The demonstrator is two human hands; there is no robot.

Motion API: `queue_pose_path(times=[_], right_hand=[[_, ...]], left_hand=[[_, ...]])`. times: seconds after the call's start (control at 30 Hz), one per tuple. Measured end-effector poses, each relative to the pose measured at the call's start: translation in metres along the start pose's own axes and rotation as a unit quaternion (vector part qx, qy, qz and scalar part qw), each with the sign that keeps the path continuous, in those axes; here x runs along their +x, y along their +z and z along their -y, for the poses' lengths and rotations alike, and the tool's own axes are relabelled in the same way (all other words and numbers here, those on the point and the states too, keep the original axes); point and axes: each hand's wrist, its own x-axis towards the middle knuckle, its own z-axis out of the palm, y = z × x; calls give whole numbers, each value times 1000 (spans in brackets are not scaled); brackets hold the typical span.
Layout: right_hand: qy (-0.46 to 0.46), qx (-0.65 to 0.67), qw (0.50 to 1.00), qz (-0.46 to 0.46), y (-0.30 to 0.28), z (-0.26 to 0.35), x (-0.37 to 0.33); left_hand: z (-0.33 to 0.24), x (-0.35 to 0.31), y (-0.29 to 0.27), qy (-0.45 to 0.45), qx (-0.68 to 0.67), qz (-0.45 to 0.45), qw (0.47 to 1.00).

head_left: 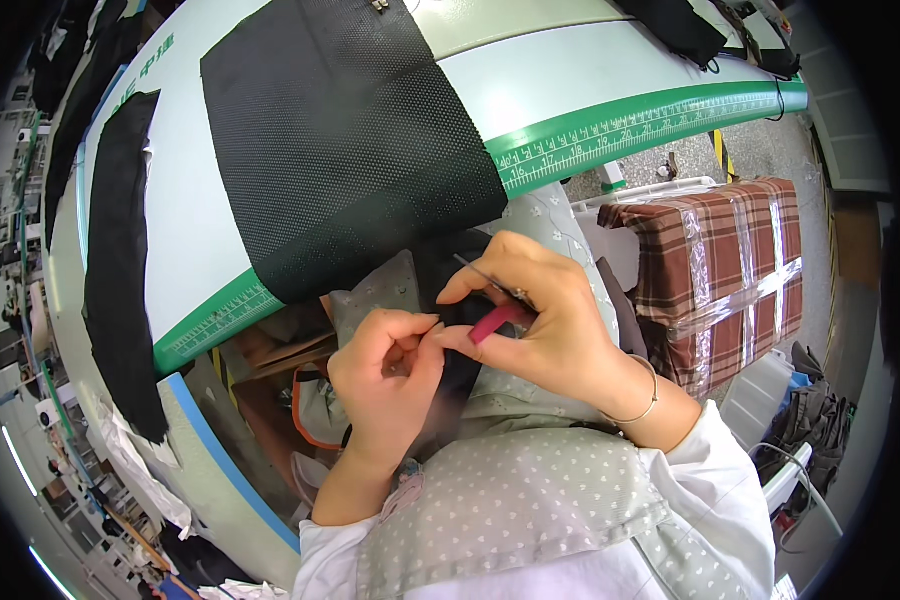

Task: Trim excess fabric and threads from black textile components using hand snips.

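Above my lap, just off the table's near edge, my two hands meet at the fingertips. My left hand is closed in a pinch, and whatever lies between its thumb and forefinger is too small to make out. My right hand is closed around a small tool with a pink handle. A thin dark metal tip of this tool sticks out past the forefinger. A black textured fabric panel lies on the table beyond my hands and hangs over its edge.
The white table has a green edge with a printed ruler. A long black fabric strip drapes on the left, and more dark pieces lie far right. To the right stands a brown plaid-covered box wrapped in clear tape.
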Motion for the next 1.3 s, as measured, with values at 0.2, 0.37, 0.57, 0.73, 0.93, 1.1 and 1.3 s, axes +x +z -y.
queue_pose_path(times=[0.2,0.37,0.57,0.73,0.93,1.1,1.3], right_hand=[[-39,-29,998,-39,6,-9,-2],[-47,-51,997,-44,1,-12,-1],[-26,25,999,-35,-10,-11,-2],[167,187,966,67,-7,-5,-4],[184,150,968,85,5,-3,-13],[75,88,993,-2,13,-12,-13],[33,63,995,-66,13,-19,-18]], left_hand=[[5,1,1,123,163,-11,979],[3,4,-5,55,106,-13,993],[1,12,-13,-108,-115,23,987],[16,9,-11,-171,-201,-1,964],[7,1,4,83,100,-24,991],[5,-1,9,109,136,-10,985],[5,2,12,93,108,-5,990]])
